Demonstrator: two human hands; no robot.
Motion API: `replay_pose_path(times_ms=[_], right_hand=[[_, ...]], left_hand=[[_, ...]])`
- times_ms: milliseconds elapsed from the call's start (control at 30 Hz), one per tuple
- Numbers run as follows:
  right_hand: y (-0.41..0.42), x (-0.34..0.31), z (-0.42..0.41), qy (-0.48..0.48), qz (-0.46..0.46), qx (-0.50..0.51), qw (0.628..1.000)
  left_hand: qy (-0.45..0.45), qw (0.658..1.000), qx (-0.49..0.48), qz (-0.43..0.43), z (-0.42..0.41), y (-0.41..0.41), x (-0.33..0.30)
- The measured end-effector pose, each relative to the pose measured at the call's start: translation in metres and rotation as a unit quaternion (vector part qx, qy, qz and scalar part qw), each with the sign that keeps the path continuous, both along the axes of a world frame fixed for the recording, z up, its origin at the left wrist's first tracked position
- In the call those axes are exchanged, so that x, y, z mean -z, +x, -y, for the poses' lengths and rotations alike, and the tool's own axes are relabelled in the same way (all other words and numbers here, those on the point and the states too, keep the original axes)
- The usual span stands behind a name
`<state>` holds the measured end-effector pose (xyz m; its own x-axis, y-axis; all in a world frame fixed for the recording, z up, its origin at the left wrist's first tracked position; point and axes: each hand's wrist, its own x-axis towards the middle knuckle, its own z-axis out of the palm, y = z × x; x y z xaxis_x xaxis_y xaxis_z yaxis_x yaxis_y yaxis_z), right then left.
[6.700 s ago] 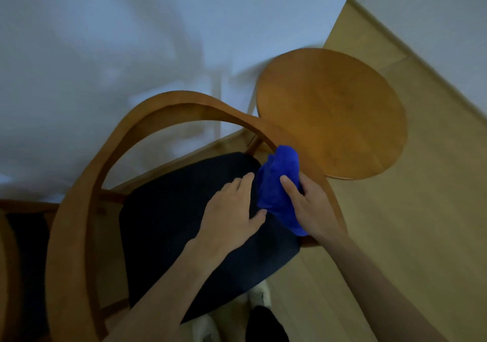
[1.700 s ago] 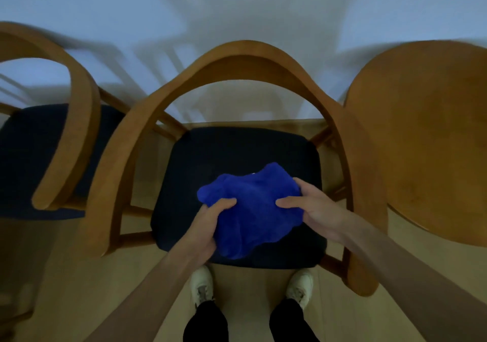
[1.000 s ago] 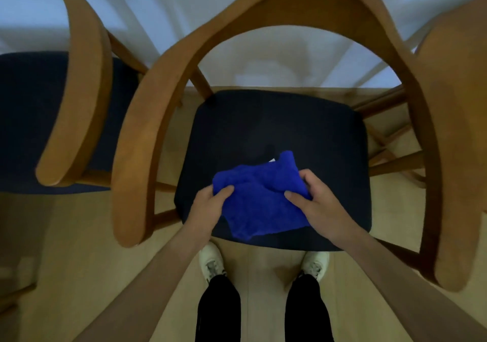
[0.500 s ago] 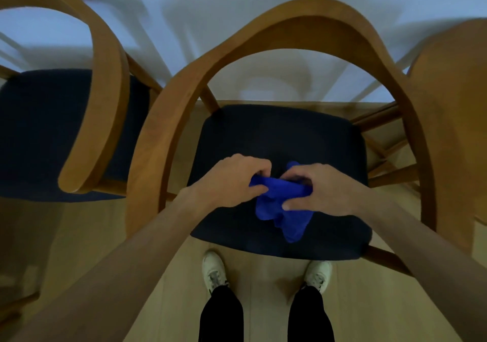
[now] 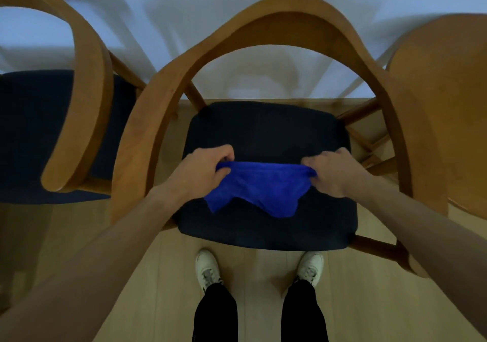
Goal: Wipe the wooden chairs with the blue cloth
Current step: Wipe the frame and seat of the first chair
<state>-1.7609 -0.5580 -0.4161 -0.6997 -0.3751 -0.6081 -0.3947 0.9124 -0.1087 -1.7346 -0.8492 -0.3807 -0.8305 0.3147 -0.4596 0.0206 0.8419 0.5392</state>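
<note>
The blue cloth (image 5: 259,186) is stretched wide above the dark seat cushion (image 5: 266,130) of the wooden chair (image 5: 287,14) in front of me. My left hand (image 5: 201,169) grips the cloth's left upper corner and my right hand (image 5: 333,170) grips its right upper corner. The cloth's lower edge hangs loose over the front half of the seat. The chair's curved wooden back and armrests arc around the seat on both sides.
A second wooden chair (image 5: 87,78) with a dark seat stands close on the left. A round wooden tabletop (image 5: 448,104) sits at the right, close to the chair's armrest. A white wall lies behind. My shoes (image 5: 208,270) stand on the pale wood floor.
The cloth was bunched between both hands close together half a second ago. The hands have since pulled apart, spreading the cloth out wide over the seat.
</note>
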Motion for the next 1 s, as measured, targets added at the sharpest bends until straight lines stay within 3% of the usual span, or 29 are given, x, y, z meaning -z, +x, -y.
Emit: replay_pose_path(times_ms=[100,200,300,400,467,533,600,633,733,833,1000], right_hand=[[-0.013,-0.014,-0.003,-0.047,-0.125,0.007,0.991],[-0.018,-0.024,-0.009,-0.076,-0.297,-0.003,0.952],[-0.010,-0.023,-0.014,-0.077,-0.350,-0.003,0.934],[0.010,-0.002,-0.016,-0.050,-0.306,-0.014,0.951],[0.030,0.019,-0.012,-0.029,-0.206,-0.023,0.978],[0.056,0.043,-0.007,-0.030,-0.061,-0.020,0.997],[0.085,0.064,-0.003,-0.017,0.075,-0.027,0.997],[0.098,0.072,-0.002,-0.016,0.101,-0.026,0.994],[0.114,0.081,-0.006,-0.072,0.049,0.069,0.994],[0.104,0.078,-0.007,-0.102,0.021,0.125,0.987],[0.070,0.081,0.001,-0.104,-0.017,0.186,0.977]], left_hand=[[-0.006,0.994,-0.019,-0.105,0.007,-0.015,-0.012],[-0.002,0.981,-0.034,-0.191,0.017,-0.021,-0.018],[-0.037,0.978,-0.013,-0.205,0.027,-0.016,-0.008],[-0.074,0.975,0.013,-0.208,0.024,0.001,0.016],[-0.086,0.976,0.035,-0.198,0.017,0.020,0.035],[-0.180,0.973,0.110,-0.098,0.008,0.041,0.059],[-0.283,0.936,0.205,0.047,-0.003,0.062,0.080],[-0.294,0.928,0.210,0.089,-0.007,0.070,0.087],[-0.231,0.966,0.112,0.040,-0.010,0.076,0.091],[-0.179,0.982,0.062,-0.020,-0.004,0.071,0.082],[-0.151,0.988,0.013,0.005,0.006,0.056,0.078]])
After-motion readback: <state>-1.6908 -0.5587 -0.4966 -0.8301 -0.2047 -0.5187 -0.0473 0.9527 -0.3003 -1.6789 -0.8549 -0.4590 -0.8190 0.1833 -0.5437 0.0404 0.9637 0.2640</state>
